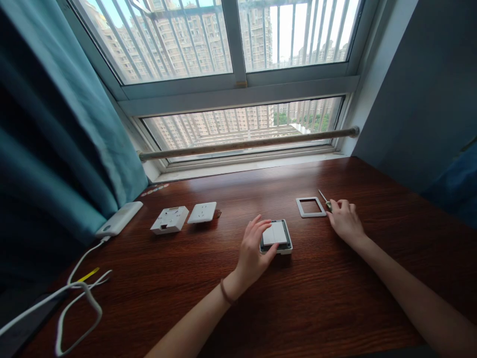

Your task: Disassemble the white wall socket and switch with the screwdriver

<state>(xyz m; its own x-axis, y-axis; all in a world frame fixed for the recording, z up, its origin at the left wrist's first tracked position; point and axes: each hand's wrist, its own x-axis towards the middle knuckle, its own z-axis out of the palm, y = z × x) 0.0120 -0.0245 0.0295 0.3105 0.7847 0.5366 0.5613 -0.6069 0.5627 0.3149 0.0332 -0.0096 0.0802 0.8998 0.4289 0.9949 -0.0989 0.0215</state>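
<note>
A white wall switch (276,233) with a dark inner frame, its cover frame off, sits on the dark wooden table. My left hand (253,248) is at its left side, fingers apart and slightly curved, thumb near the front edge; whether the fingertips touch it, I cannot tell. Farther right, my right hand (346,221) has its fingers closed round the handle of a small screwdriver (323,197), whose shaft points away to the upper left. Just left of that hand lies a square white cover frame (300,208) with an open middle.
On the left stand a white mounting box (169,220) and a white socket panel (202,212), with small screws (219,214) beside it. A white power strip (119,219) with a cable (87,296) lies by the blue curtain (108,149). A rail (246,145) crosses the window behind.
</note>
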